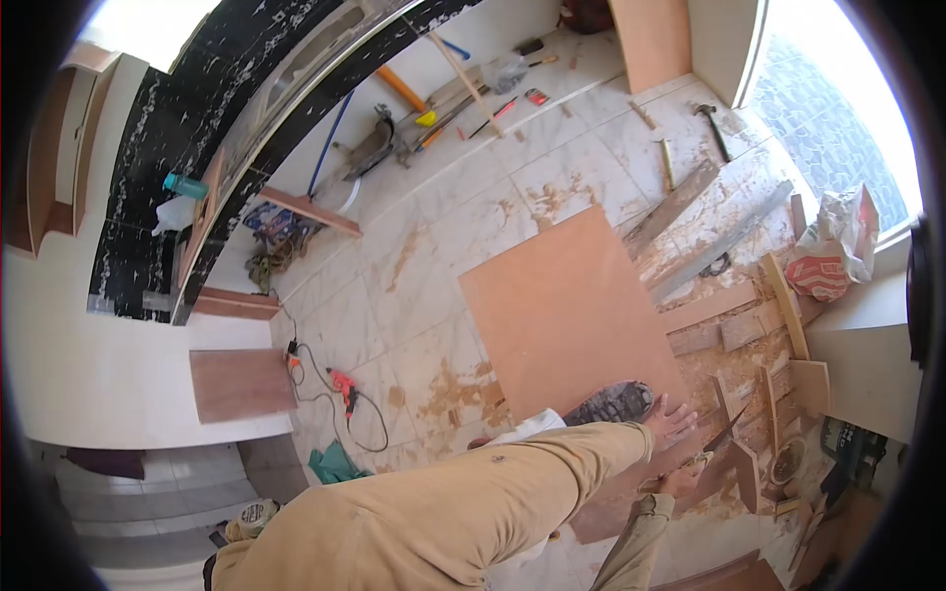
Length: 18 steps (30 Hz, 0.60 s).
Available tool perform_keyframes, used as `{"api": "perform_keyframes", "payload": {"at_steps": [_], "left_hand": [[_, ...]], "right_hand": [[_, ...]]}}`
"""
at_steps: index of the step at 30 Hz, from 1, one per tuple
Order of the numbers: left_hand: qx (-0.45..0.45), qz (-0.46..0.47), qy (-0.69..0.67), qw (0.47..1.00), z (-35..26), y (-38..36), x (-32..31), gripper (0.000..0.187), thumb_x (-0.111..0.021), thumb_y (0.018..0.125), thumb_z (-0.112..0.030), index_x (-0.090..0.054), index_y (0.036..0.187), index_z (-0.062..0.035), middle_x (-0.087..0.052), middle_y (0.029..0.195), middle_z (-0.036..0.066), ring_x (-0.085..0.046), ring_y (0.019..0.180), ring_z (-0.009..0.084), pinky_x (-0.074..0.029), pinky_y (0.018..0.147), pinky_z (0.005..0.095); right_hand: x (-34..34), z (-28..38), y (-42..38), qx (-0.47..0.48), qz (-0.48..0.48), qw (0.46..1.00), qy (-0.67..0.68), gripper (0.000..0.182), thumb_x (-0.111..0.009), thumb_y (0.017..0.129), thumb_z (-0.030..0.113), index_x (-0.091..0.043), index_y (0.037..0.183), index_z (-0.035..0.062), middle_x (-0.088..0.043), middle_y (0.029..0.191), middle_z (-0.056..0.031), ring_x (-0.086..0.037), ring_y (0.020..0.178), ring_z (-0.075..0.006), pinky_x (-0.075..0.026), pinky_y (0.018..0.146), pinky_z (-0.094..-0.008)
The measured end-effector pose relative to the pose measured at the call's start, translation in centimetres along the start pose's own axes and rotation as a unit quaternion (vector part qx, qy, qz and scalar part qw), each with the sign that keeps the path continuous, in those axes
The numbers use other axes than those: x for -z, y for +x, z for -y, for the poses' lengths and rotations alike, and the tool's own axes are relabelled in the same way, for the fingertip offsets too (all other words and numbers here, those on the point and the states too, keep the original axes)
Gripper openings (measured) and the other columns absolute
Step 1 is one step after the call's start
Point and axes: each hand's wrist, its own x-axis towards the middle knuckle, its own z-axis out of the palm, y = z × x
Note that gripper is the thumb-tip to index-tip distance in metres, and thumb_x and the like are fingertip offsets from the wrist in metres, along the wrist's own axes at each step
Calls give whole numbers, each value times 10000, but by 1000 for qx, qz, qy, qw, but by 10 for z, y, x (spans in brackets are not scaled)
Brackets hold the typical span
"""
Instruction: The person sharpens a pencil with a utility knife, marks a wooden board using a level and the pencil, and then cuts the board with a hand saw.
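A large reddish-brown wooden board (567, 305) lies on the tiled floor. My left hand (671, 424), at the end of a khaki sleeve, rests flat on the board near its edge with the fingers spread. Close beside it, a dark patterned shoe (611, 402) stands on the same board. My right hand (680, 480) is closed round the handle end of what looks like a handsaw (720, 448). Its dark, narrow blade points up and away at the board's edge. The handle is mostly covered by the fingers.
Wood offcuts (724, 305) and sawdust lie along the board's right side. A circular power saw (788, 460) sits near the right. A red corded drill (342, 384) is on the left floor. A hammer (713, 133) and a sack (838, 246) lie near the doorway.
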Motion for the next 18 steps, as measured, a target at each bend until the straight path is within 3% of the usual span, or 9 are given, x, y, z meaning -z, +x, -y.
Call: {"api": "perform_keyframes", "payload": {"at_steps": [4, 7, 8, 9, 10, 12, 14, 15, 18], "left_hand": [[20, 11, -11, 1000, -6, 0, 26, 555, -368, 1036, -234, -299, 1583, -168, -133, 1692, 102, -152, 1540, 396, -206, 1021, 878], [30, 32, -55, 998, -11, 2, 39, 549, -384, 1030, -237, -323, 1572, -169, -184, 1665, 126, -139, 1531, 434, -199, 985, 908], [29, 18, -43, 998, -4, 5, 29, 548, -395, 1026, -237, -333, 1567, -170, -217, 1644, 135, -151, 1521, 451, -204, 958, 921], [14, 9, -39, 999, -6, 7, 32, 547, -406, 1022, -236, -344, 1561, -172, -249, 1624, 145, -163, 1511, 467, -210, 932, 933], [45, 4, -57, 997, -8, 10, 27, 496, -380, 1039, -281, -411, 1529, -209, -280, 1620, 106, -119, 1526, 434, -162, 950, 944], [29, -18, -8, 999, -2, 13, 19, 455, -387, 1039, -243, -438, 1491, -219, -363, 1548, 90, -201, 1492, 436, -245, 900, 945], [31, 74, -5, 997, -13, 8, 70, 688, -668, 876, -169, -399, 1509, -209, -361, 1525, 134, -238, 1452, 485, -292, 888, 929], [39, 111, 4, 993, -16, 14, 75, 784, -709, 817, -142, -364, 1519, -196, -350, 1525, 141, -230, 1452, 498, -288, 892, 929], [57, 171, 36, 983, -29, 19, 86, 1025, -793, 666, -128, -282, 1554, -169, -375, 1474, 165, -277, 1412, 512, -314, 934, 894]], "right_hand": [[-2, -8, -1, -30, 23, 999, -39, 537, -381, 1088, 334, -591, 1306, -111, -633, 1296, -300, -635, 1176, -395, -499, 984, -419], [12, 32, -16, 37, 37, 998, 28, 508, -393, 1082, 298, -581, 1322, -107, -629, 1288, -314, -623, 1181, -415, -494, 980, -427], [11, 25, -12, -20, 86, 991, 100, 480, -440, 1066, 283, -575, 1303, -113, -641, 1244, -316, -618, 1154, -434, -488, 979, -443], [11, 16, -9, 58, 122, 991, 19, 442, -469, 1049, 262, -560, 1277, -105, -646, 1209, -304, -620, 1119, -427, -490, 972, -448], [-22, -63, 14, 202, 89, 975, -34, 392, -483, 1038, 248, -556, 1259, -67, -644, 1161, -294, -621, 1059, -423, -498, 946, -447], [18, 28, -34, -122, 188, 961, 161, 323, -464, 1007, 190, -523, 1274, 18, -651, 1052, -194, -641, 835, -365, -560, 694, -431], [22, 27, -52, 53, 31, 996, 63, 397, -410, 1079, 312, -602, 1183, -19, -655, 1012, -275, -611, 826, -467, -497, 780, -481], [44, 66, -73, -24, 19, 997, 73, 404, -417, 1081, 303, -617, 1154, -41, -649, 995, -288, -619, 893, -453, -475, 787, -475], [73, 70, -127, -41, 37, 991, 124, 412, -420, 1080, 307, -579, 1312, 6, -670, 1055, -303, -642, 990, -487, -509, 831, -493]]}}
